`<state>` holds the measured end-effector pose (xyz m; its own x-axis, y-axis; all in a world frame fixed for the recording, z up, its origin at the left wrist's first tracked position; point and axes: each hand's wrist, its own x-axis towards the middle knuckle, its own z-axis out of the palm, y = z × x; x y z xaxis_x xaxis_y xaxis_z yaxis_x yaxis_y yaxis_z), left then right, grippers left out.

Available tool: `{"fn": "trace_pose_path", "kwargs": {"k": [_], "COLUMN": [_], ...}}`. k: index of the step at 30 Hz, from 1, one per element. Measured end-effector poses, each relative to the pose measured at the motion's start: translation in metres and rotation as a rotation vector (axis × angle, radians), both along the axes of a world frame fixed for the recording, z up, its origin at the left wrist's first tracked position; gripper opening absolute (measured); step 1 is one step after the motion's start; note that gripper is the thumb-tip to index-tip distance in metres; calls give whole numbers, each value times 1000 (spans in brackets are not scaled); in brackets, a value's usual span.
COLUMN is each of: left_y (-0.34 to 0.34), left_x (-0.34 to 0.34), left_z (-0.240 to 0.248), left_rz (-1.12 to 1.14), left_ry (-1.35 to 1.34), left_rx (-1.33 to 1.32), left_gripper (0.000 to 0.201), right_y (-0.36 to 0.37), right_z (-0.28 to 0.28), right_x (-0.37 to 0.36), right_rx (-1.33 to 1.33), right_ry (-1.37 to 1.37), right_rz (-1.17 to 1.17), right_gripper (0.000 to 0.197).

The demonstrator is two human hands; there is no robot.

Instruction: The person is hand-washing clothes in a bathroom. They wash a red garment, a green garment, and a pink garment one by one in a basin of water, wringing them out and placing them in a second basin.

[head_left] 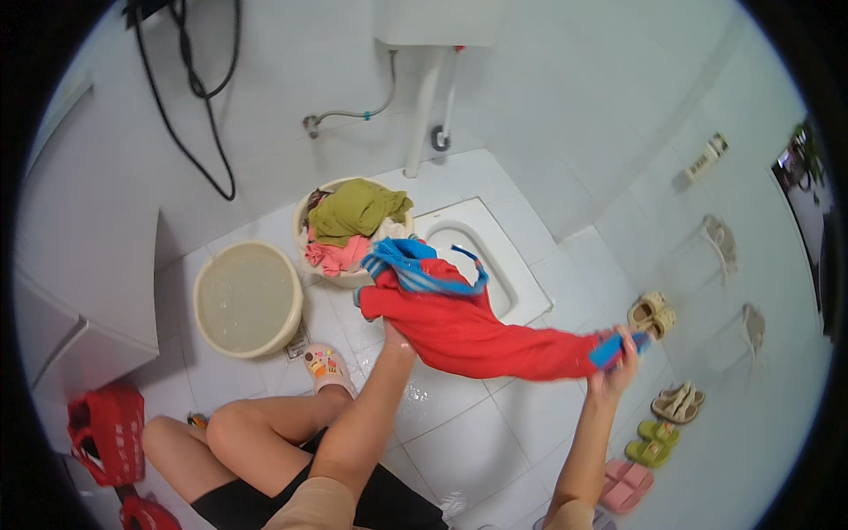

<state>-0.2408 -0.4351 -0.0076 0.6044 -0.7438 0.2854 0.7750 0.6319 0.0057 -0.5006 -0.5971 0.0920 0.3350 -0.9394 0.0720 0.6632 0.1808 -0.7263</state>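
Observation:
A red garment [477, 340] with blue striped trim is stretched in the air between my two hands. Its blue cuff, at the right end, is gripped by my right hand [617, 364], fingers closed round it. My left hand is hidden behind the red cloth; only the wrist [400, 340] shows, and the garment hangs over it. The blue trimmed end bunches above, in front of a cream basin [353, 278] piled with clothes, among them an olive green one [360, 210] and a pink one [338, 253].
At the left stands a cream bucket [296, 322] of cloudy water. A white squat toilet [530, 305] lies beyond the garment. Slippers and sandals, such as the green pair [651, 450], line the right wall. Red bags [115, 433] sit at lower left. Wet patches shine on the tiles.

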Motion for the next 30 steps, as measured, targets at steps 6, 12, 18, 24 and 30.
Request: {"fn": "trace_pose_path", "kwargs": {"k": [6, 12, 18, 24, 30], "left_y": [-2, -23, -26, 21, 40], "left_x": [-3, 7, -45, -14, -52], "left_z": [45, 54, 27, 6, 0], "left_rz": [-204, -171, 187, 952, 937], "left_ry": [-767, -2012, -3190, -2557, -1840], "left_rx": [596, 619, 585, 538, 1480], "left_gripper": [46, 28, 12, 32, 38], "right_y": [-85, -67, -11, 4, 16], "right_z": [-28, 3, 27, 43, 85], "right_x": [68, 155, 215, 200, 204], "right_rx": [129, -11, -73, -190, -343], "right_ry": [197, 254, 330, 46, -93], "right_rz": [-21, -61, -8, 215, 389], "right_gripper": [13, 24, 18, 16, 15]}}
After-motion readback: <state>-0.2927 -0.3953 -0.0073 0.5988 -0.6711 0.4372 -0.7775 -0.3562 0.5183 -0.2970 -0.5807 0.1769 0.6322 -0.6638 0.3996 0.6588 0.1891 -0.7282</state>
